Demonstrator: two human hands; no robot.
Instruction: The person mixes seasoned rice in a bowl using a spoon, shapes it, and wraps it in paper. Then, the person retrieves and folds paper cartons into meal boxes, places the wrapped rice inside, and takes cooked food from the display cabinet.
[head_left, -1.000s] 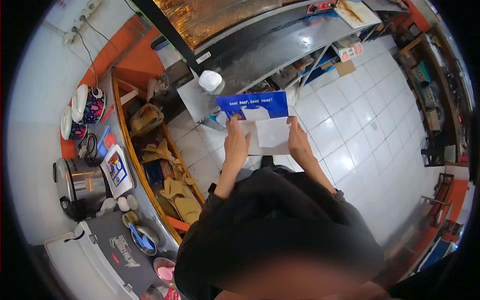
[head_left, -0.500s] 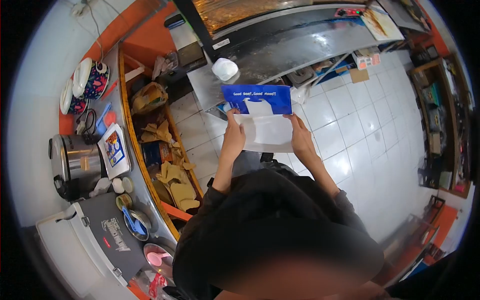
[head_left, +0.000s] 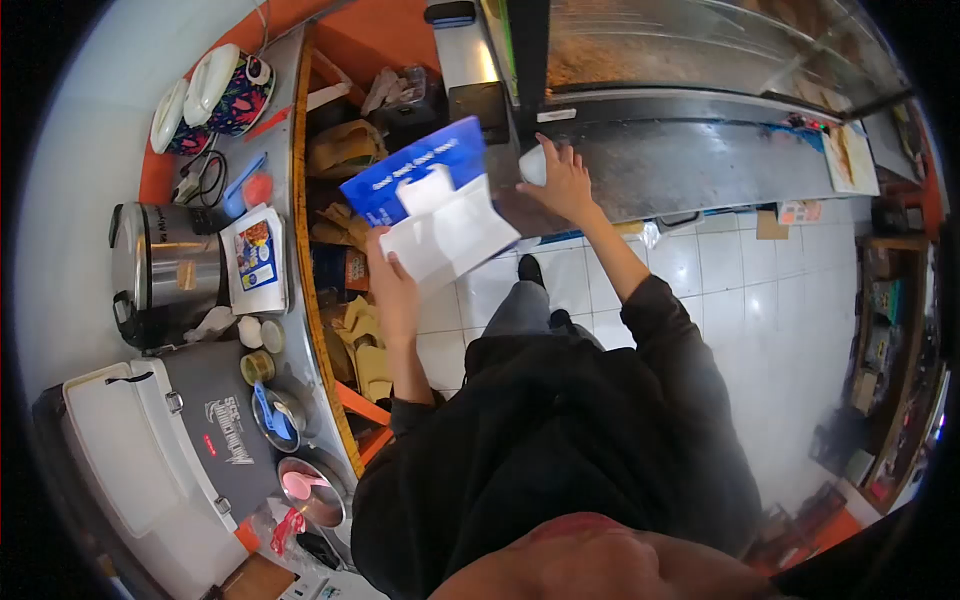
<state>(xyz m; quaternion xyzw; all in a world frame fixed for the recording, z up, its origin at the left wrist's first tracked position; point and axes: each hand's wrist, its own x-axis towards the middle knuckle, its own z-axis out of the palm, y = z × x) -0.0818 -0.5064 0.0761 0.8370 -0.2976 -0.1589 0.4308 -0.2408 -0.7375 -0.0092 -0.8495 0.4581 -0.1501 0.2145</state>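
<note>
My left hand (head_left: 396, 285) grips the near side of an open paper food box (head_left: 450, 240), blue with printed lettering on its lid flap and white inside. The box is tilted over the gap between the side table and the metal counter. On that counter sits a white rounded bundle (head_left: 532, 166), its kind unclear. My right hand (head_left: 565, 182) reaches to it with fingers spread, thumb and index finger on either side. Part of the bundle is hidden by the hand, and whether the fingers press on it cannot be made out.
A metal counter (head_left: 680, 165) with a glass case (head_left: 690, 60) runs across the front. On the left side table stand a rice cooker (head_left: 182, 270), patterned pots (head_left: 230, 90), a grey cooler box (head_left: 215, 430) and bowls (head_left: 312, 490). Brown papers (head_left: 365, 340) fill the shelf below.
My right hand has let go of the box and moved forward to the white bundle. My left hand has carried the box leftward and tilted it. The view has shifted.
</note>
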